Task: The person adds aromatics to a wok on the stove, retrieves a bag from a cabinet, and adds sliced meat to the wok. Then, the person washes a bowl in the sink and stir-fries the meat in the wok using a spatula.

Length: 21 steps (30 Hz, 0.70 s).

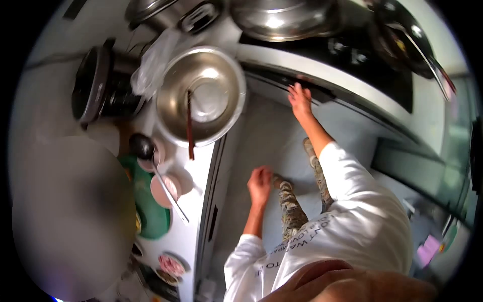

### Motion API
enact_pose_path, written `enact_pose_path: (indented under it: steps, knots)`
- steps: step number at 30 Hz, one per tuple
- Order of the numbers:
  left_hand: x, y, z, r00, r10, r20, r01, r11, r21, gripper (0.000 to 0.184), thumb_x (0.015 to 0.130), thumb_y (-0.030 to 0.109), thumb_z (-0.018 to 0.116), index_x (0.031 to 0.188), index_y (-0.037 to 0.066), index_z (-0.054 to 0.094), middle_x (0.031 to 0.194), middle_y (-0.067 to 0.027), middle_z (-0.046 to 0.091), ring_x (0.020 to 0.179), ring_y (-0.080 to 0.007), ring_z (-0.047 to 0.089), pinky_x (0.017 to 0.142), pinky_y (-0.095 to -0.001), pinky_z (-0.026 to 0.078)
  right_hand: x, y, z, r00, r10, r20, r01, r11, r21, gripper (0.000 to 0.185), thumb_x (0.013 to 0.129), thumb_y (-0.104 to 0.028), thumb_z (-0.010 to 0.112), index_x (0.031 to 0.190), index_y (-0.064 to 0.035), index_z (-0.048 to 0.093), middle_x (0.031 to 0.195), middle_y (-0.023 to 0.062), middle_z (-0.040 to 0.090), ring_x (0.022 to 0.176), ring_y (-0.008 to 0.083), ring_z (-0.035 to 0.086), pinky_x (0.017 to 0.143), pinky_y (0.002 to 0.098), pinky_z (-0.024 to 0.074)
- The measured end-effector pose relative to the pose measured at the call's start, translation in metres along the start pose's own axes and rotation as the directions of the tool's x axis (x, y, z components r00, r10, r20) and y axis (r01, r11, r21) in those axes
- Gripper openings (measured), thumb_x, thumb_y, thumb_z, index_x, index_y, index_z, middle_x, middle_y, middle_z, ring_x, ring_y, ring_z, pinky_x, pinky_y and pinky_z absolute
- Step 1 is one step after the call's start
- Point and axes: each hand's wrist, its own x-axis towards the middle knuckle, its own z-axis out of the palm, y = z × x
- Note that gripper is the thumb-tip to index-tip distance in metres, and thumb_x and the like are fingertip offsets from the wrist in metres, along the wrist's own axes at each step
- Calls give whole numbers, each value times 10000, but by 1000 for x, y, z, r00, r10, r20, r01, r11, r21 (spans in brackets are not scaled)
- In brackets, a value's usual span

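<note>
"Looking first at the right hand (pixel 300 100), how do its fingers (pixel 298 89) stand?"

"Slightly apart and loosely bent, right at the dark panel (pixel 323 92) below the stove front. Whether they touch it, I cannot tell."

"And the left hand (pixel 259 186)?"

"It hangs over the grey floor (pixel 241 133), apart from the counter (pixel 189 214). It is blurred; the fingers look curled, but I cannot tell whether they are closed."

"Where exactly does that panel lie?"

"Beneath the white edge running along the front of the black cooktop (pixel 387 90)."

"What stands on the cooktop?"

"A broad, shiny steel vessel (pixel 282 22), and farther right a dark wok with a long-handled metal utensil (pixel 422 50) across it."

"And on the counter to the left?"

"A large steel bowl (pixel 172 108) with reddish-brown chopsticks (pixel 189 126) leaning over its rim. A crumpled clear bag (pixel 152 68) and a dark cooker (pixel 108 88) sit beside it. Nearer the person are a ladle (pixel 168 189), a pinkish bowl (pixel 162 195), a green tray (pixel 157 229) and a plate of pink food (pixel 171 264)."
</note>
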Motion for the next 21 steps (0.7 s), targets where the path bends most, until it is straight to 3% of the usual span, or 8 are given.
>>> enact_pose_path:
  steps: [5, 8, 10, 12, 14, 15, 20, 21]
  knots:
    - [92, 69, 118, 745, 609, 272, -637, 770, 20, 293, 728, -17, 548, 1017, 27, 554, 963, -150, 601, 860, -301, 597, 774, -359, 464, -124, 60, 6, 949, 232, 215, -211, 971, -117, 265, 901, -342, 479, 1093, -159, 466, 1195, 25, 520, 1099, 153, 466, 854, 328, 352]
    - [130, 55, 171, 726, 453, 518, -603, 781, 163, 266, 747, 88, 565, 1008, 42, 548, 950, -168, 589, 884, -324, 574, 792, -388, 448, -168, 78, 7, 776, 435, 456, -273, 884, -380, 429, 914, -281, 468, 1295, -125, 346, 1197, 22, 513, 1075, 124, 469, 825, 297, 372]
    - [148, 5, 174, 791, 103, 603, -492, 692, 528, 286, 752, 109, 555, 1032, 50, 548, 944, -172, 594, 895, -317, 578, 814, -392, 440, -189, 82, -31, 390, 614, 686, -88, 766, -637, 483, 897, -254, 491, 1315, -90, 312, 1241, 52, 472, 1118, 147, 442, 901, 313, 344]
    - [156, -51, 148, 792, -160, 590, -350, 672, 653, 270, 752, 100, 531, 1012, 30, 543, 944, -181, 590, 891, -317, 582, 797, -395, 449, -186, 78, -90, 34, 750, 661, 453, 578, -679, 505, 844, -238, 564, 1268, -47, 367, 1278, 94, 418, 1119, 203, 439, 972, 352, 297]
    - [141, -73, 137, 809, -11, 588, -524, 440, 729, 222, 751, 92, 507, 951, 2, 542, 935, -199, 586, 861, -327, 591, 749, -398, 469, -184, 32, -95, -134, 791, 597, 519, 569, -638, 290, 824, -204, 552, 1058, -34, 557, 1072, 130, 586, 1079, 190, 491, 950, 359, 328]
    - [133, -76, 129, 837, 65, 543, -471, 588, 657, 205, 749, 97, 511, 929, 5, 540, 934, -199, 585, 849, -332, 592, 731, -405, 472, -165, 10, -101, -94, 949, 301, 566, 300, -768, 233, 810, -172, 558, 1007, -53, 591, 984, 132, 622, 967, 218, 575, 860, 348, 415]
    - [88, -32, 104, 826, -157, 541, -227, 786, 575, 293, 759, 124, 532, 1032, 18, 520, 971, -202, 588, 911, -340, 567, 779, -410, 463, -98, -107, 27, 322, 627, 710, 599, 445, -665, 146, 840, -78, 537, 940, 13, 590, 811, 54, 621, 752, 104, 563, 673, 267, 470]
    - [76, -33, 105, 869, 20, 495, -289, 832, 473, 323, 761, 125, 536, 1061, 10, 509, 971, -205, 588, 900, -350, 567, 777, -412, 465, -97, -132, 79, 427, 555, 714, 526, 490, -695, 149, 853, -79, 527, 951, 21, 576, 804, 51, 615, 748, 100, 556, 676, 259, 463]
